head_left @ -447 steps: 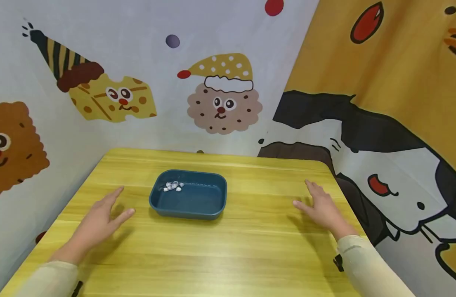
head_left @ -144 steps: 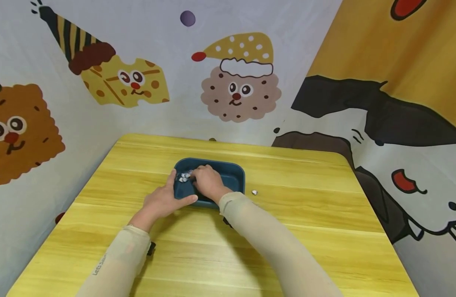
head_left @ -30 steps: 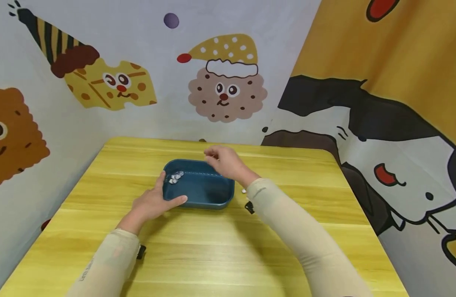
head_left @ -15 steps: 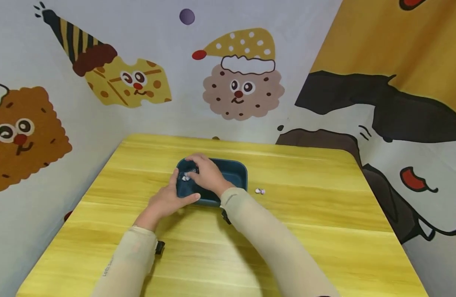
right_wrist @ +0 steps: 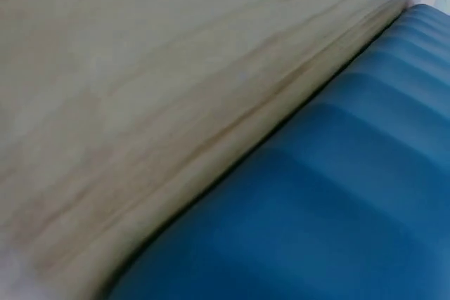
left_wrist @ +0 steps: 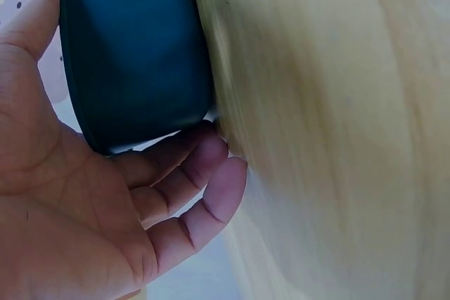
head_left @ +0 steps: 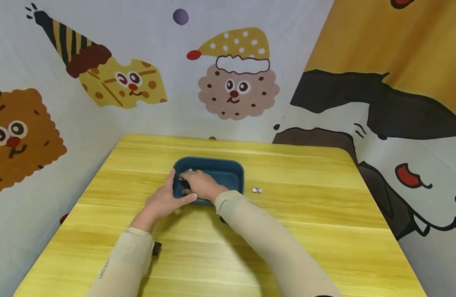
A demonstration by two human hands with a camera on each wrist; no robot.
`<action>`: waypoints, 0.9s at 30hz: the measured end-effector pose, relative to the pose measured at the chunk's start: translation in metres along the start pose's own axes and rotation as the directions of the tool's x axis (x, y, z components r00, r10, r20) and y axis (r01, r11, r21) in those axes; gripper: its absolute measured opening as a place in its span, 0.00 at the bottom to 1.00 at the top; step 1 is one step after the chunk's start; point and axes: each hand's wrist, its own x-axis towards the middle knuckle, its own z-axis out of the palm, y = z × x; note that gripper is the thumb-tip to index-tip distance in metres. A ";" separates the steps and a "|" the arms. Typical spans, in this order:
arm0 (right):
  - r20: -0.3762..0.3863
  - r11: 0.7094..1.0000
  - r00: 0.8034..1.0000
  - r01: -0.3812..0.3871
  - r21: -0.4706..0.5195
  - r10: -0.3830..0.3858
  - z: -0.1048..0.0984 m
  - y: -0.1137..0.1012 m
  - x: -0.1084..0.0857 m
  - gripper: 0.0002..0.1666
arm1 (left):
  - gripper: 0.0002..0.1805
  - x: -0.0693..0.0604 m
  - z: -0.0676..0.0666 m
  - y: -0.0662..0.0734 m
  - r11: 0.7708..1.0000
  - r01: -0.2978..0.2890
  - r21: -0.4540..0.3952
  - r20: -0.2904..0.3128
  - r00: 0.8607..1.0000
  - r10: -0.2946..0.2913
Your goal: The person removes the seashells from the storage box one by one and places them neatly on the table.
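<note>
The left hand [head_left: 162, 202] gripped the blue tray [head_left: 221, 166] at its near-left corner; the right hand's [head_left: 200, 184] hold, inside, was indeterminable. Pebble-like pieces [head_left: 255, 190] off its right edge seemed light, hard, best pinched sideways.

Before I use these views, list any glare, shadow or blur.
Head: fairly sharp, with pale glare on the near tabletop and a shadow beside the right sleeve; left wrist: the blue tray looks dark; right wrist: tray and tabletop both blurred.

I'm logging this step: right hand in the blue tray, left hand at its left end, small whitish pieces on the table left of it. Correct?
No: the head view shows those whitish pieces on the table right of the tray. Right hand and left hand are as stated.
</note>
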 end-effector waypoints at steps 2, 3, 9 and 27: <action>-0.003 1.000 1.000 0.014 0.000 -0.014 0.001 -0.001 -0.001 0.32 | 0.74 0.001 0.001 -0.001 1.000 0.000 0.001 0.000 1.000 0.000; -0.017 1.000 1.000 0.019 -0.007 -0.020 0.002 -0.001 -0.001 0.29 | 0.74 0.001 0.002 -0.001 1.000 0.001 -0.001 0.000 1.000 -0.001; -0.146 0.999 0.989 0.028 -0.016 -0.030 0.004 -0.001 -0.003 0.12 | 0.74 0.003 0.003 -0.003 1.000 0.013 -0.004 -0.002 1.000 -0.013; -0.211 0.994 0.977 -0.026 -0.104 0.003 0.005 -0.001 -0.003 0.15 | 0.74 0.000 0.004 -0.005 1.000 0.003 -0.029 -0.022 1.000 -0.004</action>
